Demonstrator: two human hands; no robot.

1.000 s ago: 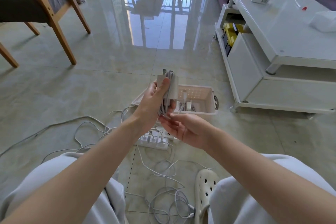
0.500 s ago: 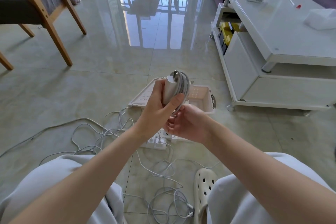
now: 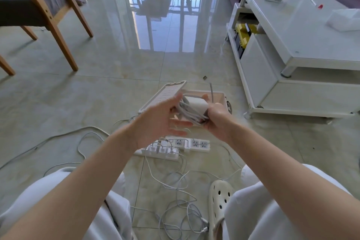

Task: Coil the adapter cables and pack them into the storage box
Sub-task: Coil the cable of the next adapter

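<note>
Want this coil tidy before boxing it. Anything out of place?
Yes: one cable end sticks straight up from the coiled adapter that the right hand grips, loose rather than tucked into the wraps.

- Floor [image 3: 116, 60]: glossy pale tile, with window bars reflected in the far part.
- Storage box [image 3: 226, 101] sat on the floor mid-frame, largely hidden. Its white slotted lid [image 3: 165, 93] was at the left side, apparently tilted.
- Right power strip [image 3: 196, 144] lay just nearer than the box, sockets up. Left power strip [image 3: 155, 151] met its end and carried several plugs.
- Loose white cables [image 3: 175, 179] trailed from the strips into a tangle [image 3: 185, 218].
- Long grey cable [image 3: 58, 136] ran off left.
- Small dark object [image 3: 205, 77] lay beyond the box, too small to identify.
- White perforated clog [image 3: 218, 200] lay beside the tangle.
- Wooden chair legs [image 3: 64, 48] stood far left, and a low white bench [image 3: 292, 101] stood right.
</note>
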